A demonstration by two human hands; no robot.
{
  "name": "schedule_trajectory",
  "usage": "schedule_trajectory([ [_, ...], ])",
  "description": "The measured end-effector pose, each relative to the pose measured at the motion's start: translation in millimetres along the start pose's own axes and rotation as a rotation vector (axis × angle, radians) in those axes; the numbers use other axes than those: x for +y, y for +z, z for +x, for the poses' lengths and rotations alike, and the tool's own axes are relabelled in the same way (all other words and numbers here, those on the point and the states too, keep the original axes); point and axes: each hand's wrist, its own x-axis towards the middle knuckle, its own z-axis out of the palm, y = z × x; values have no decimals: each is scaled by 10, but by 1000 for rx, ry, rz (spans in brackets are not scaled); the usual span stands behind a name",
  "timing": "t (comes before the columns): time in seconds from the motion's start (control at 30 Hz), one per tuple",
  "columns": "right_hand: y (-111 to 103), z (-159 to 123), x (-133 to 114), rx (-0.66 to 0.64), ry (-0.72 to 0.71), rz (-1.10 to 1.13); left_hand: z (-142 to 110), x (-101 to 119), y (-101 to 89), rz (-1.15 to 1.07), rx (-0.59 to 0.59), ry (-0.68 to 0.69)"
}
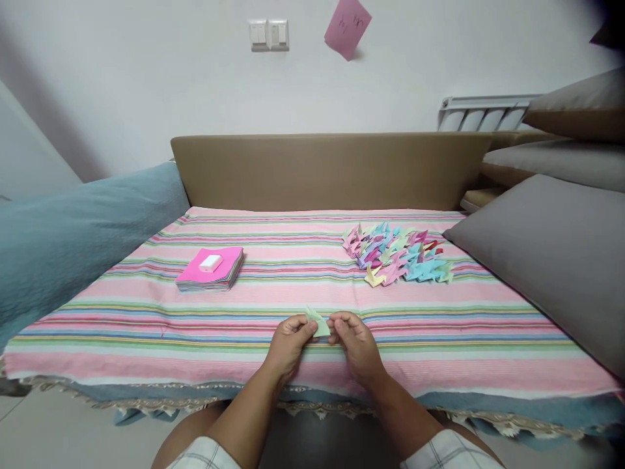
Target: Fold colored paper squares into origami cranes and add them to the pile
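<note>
A small piece of folded pale green paper (pixel 319 322) is held up over the front part of the striped cloth. My left hand (pixel 291 340) pinches its left side between thumb and fingers. At the paper's right edge, the thumb and fingertips of my right hand (pixel 355 342) are closed on it; the exact grip is partly hidden. Beyond my right hand lies a cluster of folded paper cranes (pixel 390 255) in pink, blue, purple, green and yellow. Off to the left sits a stack of coloured paper sheets (pixel 234 270), bright pink on top, with a small white-and-pink block (pixel 211 263) resting on it.
The striped cloth (pixel 293 293) covers a sofa seat with a brown backrest (pixel 332 172). Grey cushions (pixel 551 254) pile up at the right, and a blue-covered armrest (pixel 88 241) stands at the left. Light switches (pixel 269 35) and a pink note (pixel 347 28) are on the wall.
</note>
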Motion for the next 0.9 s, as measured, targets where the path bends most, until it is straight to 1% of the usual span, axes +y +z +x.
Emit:
schedule_trajectory([
  [0.1,12,-22,-58,29,-162,-141,17,-52,-35,-27,80,42],
  [0.17,13,-33,-77,35,-237,-229,25,-75,-46,-44,96,51],
  [0.27,8,-42,-61,33,-277,-299,31,-84,-44,-61,93,61],
  [0.43,12,-44,-46,39,-322,-344,31,-66,-22,-59,103,66],
  [0.6,17,-66,-52,-16,-392,-423,9,-30,10,58,123,123],
  [0.7,25,-76,-14,-16,-325,-387,-15,-7,37,128,98,136],
  [0.8,47,-61,17,22,-173,-246,-34,21,60,132,75,107],
  [0.9,57,-21,24,21,-28,-92,-43,54,65,104,23,58],
])
